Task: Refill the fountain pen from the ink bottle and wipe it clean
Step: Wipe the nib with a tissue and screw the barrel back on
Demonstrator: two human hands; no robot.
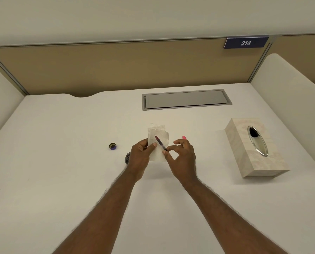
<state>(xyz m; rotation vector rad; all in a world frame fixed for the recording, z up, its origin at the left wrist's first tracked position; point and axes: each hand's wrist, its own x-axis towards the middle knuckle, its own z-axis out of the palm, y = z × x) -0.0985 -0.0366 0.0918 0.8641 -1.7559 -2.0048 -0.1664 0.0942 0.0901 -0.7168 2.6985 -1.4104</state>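
While the paper tissue (pixel 158 142) is held up above the counter (pixel 61 171) by the left hand (pixel 141 158), whose thumb and fingers grasp its left edge, the fountain pen section (pixel 160 143) is laid against it, its long axis running from the near-right end up and away to the left. That near end is pinched by the fingers (pixel 165 153) of the right hand (pixel 182 158), wrist raised. The ink bottle (pixel 127 158) is partly hidden behind the left hand, its cap (pixel 112 146) set apart on the counter; wiping is judged underway.
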